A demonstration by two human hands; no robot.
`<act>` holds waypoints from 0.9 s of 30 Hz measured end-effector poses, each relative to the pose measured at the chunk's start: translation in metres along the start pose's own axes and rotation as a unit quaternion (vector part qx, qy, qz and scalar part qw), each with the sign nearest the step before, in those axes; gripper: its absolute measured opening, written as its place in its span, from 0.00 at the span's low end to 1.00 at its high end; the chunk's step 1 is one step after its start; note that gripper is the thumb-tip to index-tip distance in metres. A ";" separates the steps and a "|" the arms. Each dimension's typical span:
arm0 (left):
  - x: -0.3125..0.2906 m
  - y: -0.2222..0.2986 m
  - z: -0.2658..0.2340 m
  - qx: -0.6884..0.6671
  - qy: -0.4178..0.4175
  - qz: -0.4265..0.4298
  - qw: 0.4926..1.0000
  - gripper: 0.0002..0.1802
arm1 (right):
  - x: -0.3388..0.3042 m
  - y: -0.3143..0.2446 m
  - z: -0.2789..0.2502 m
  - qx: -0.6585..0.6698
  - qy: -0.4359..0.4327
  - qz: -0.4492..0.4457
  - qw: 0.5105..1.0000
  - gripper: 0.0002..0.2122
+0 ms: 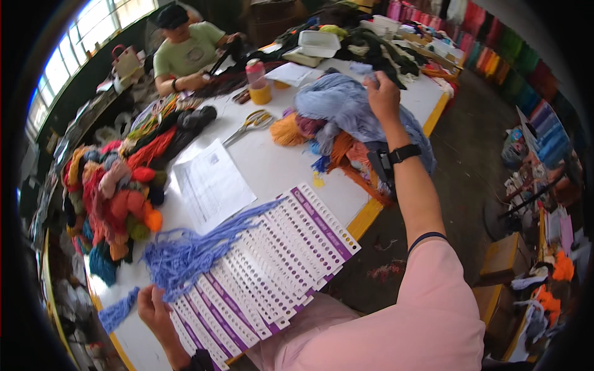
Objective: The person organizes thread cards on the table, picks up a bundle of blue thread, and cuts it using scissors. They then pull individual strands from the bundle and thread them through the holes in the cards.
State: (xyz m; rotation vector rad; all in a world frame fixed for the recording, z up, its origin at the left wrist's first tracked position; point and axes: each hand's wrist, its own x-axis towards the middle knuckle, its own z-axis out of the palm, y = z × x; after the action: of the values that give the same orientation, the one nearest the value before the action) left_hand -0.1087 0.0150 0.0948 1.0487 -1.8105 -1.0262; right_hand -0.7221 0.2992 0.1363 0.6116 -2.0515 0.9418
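Blue yarn (182, 256): lying near left, draping across purple-banded cards (297, 244). Left hand (154, 304): curling against that yarn, its grip not showing. Right hand (382, 93): reaching far right, well apart from the left, bending its fingers over pale yarn (331, 97); cannot tell whether clasping strands. Risks: loose strands could be snagging on card edges if pulled; cards, seemingly overhanging the table (364, 224), could be slipping off if nudged.

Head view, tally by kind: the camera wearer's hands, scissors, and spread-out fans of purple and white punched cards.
Hands: 2 (left hand, right hand)
Scissors: 1 pair
Fan of punched cards: 1
Total: 4
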 end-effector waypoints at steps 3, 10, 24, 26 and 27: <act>-0.004 0.016 0.021 0.046 -0.035 0.004 0.998 0.08 | 0.009 -0.008 0.000 -0.014 0.083 -0.077 0.993 0.10; -0.032 0.021 0.055 0.023 -0.242 0.002 0.970 0.06 | -0.006 -0.117 -0.046 0.122 -0.071 -0.123 0.982 0.11; -0.043 0.018 0.056 0.015 -0.302 -0.002 0.953 0.07 | -0.051 -0.160 -0.059 0.369 -0.393 0.094 0.837 0.09; -0.042 0.016 0.057 0.013 -0.304 -0.004 0.953 0.07 | -0.054 -0.156 -0.060 0.439 -0.387 0.109 0.804 0.10; -0.042 0.016 0.056 0.009 -0.305 -0.003 0.952 0.07 | -0.054 -0.154 -0.061 0.447 -0.387 0.117 0.798 0.10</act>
State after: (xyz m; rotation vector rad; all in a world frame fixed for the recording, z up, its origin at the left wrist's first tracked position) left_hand -0.1491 0.0727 0.0790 0.7924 -2.3017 -1.4525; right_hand -0.5585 0.2584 0.1810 1.4505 -2.2921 2.1249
